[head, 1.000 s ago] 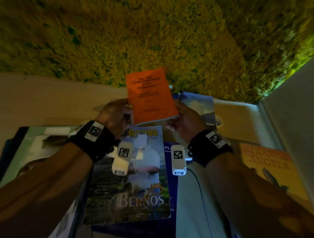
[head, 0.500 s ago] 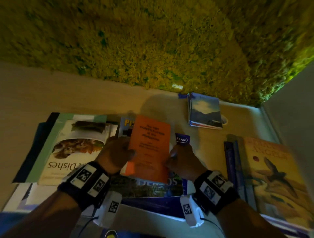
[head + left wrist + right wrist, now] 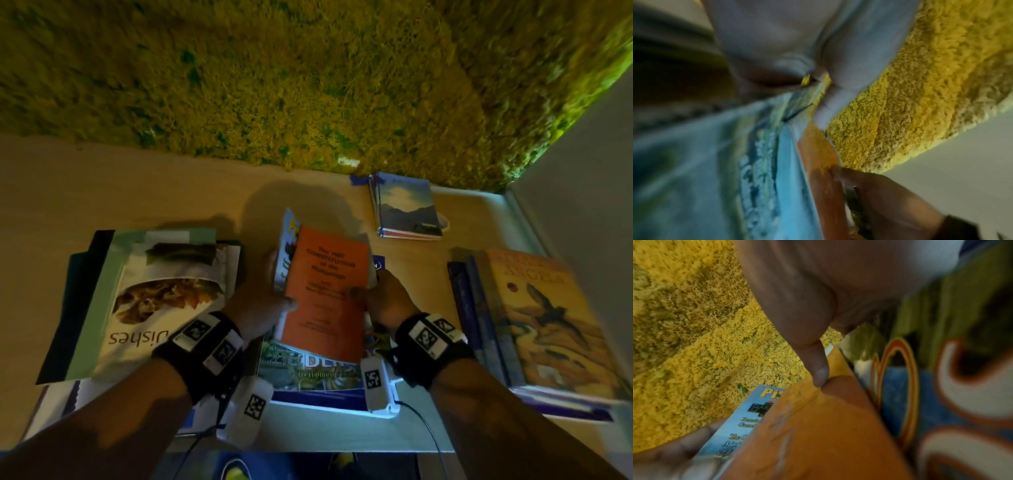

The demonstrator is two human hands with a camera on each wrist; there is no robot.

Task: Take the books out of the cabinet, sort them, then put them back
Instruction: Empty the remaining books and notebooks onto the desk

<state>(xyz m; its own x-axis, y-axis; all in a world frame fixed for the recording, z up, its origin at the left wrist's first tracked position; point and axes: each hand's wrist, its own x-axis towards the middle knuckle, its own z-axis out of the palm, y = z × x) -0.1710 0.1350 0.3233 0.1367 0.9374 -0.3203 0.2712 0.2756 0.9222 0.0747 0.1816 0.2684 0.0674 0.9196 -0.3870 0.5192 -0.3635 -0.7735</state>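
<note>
An orange booklet [image 3: 327,294] lies on top of a glossy magazine [image 3: 308,371], which rests on a blue book [image 3: 318,397] in the middle of the shelf. My left hand [image 3: 260,301] grips their left edge, thumb on the orange cover [image 3: 818,152]. My right hand [image 3: 380,301] grips the right edge, thumb pressing the booklet [image 3: 818,434]. The magazine's far end [image 3: 748,418] is tilted up behind the booklet. My fingers under the magazine are hidden.
A cookbook stack [image 3: 154,294] lies to the left. A yellow "Angels" book [image 3: 548,325] sits on blue books at right. Small blue booklets [image 3: 407,209] lie at the back. Yellow shag carpet [image 3: 308,85] is beyond, and a white cabinet wall [image 3: 582,164] at right.
Both hands brought the orange booklet down from in front of me onto the magazine. The magazine's far end has since lifted off the stack with the booklet.
</note>
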